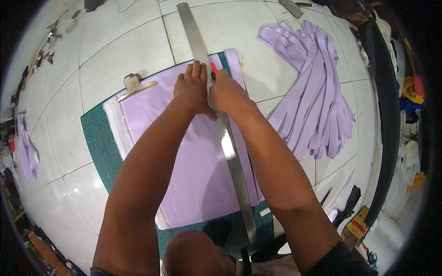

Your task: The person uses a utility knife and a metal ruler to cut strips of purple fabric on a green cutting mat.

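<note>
My left hand (192, 89) lies flat with its fingers stretched forward, pressing on the lilac fabric (198, 161) and the edge of a long metal ruler (229, 146). Close beside it, my right hand (228, 92) is closed round a red-and-black cutter (213, 69) at the ruler's right side; its blade is hidden. Beneath the fabric lies a green cutting mat (99, 133). A metal bulldog clip (134, 88) grips the fabric at the mat's upper left edge. Along the ruler's right runs a narrow lilac strip (235, 66).
A heap of long lilac strips (317, 87) is spread on the white tiled floor (60, 124) at the right. Past it stretches a long dark bar (375, 92). Small tools and clips lie along the far left, near another lilac piece (27, 152).
</note>
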Action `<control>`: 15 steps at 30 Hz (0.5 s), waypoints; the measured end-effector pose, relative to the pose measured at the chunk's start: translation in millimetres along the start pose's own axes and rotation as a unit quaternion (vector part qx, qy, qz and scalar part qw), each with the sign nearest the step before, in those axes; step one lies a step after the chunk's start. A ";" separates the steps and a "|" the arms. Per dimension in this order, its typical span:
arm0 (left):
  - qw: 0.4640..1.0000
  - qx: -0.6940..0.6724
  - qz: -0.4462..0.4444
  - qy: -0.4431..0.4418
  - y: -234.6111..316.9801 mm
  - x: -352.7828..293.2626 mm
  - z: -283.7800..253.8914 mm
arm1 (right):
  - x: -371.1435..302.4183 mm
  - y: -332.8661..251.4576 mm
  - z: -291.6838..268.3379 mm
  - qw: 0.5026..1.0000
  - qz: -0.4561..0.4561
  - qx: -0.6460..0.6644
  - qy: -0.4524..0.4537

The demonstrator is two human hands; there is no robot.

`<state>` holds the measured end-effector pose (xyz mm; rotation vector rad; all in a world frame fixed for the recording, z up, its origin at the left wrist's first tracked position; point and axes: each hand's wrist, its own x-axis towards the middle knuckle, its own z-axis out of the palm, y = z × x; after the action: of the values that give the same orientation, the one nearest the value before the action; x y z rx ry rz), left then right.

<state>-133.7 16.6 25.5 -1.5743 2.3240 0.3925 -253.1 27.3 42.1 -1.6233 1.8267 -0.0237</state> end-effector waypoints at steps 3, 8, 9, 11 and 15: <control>1.000 0.004 -0.013 -0.024 -1.5 1.6 -4.0 | -44.8 10.3 -1.5 0.999 0.028 0.025 -0.039; 1.000 -0.012 -0.004 -0.016 -3.3 -5.1 -1.8 | -117.9 56.6 23.1 0.991 0.060 0.013 -0.116; 0.999 -0.001 0.002 -0.036 -1.5 -2.7 -4.8 | -130.4 62.3 23.4 0.990 0.069 0.018 -0.124; 1.000 -0.010 0.002 -0.028 0.3 -1.5 -6.6 | -139.2 72.9 25.6 0.988 0.079 0.026 -0.126; 0.999 -0.017 0.002 -0.027 1.3 -1.3 -6.5 | -145.7 67.8 6.4 0.994 0.068 0.010 -0.084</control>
<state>-135.1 15.6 32.0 -1.5560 2.2913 0.4728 -310.9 173.5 75.7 -1.4381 1.7964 0.1508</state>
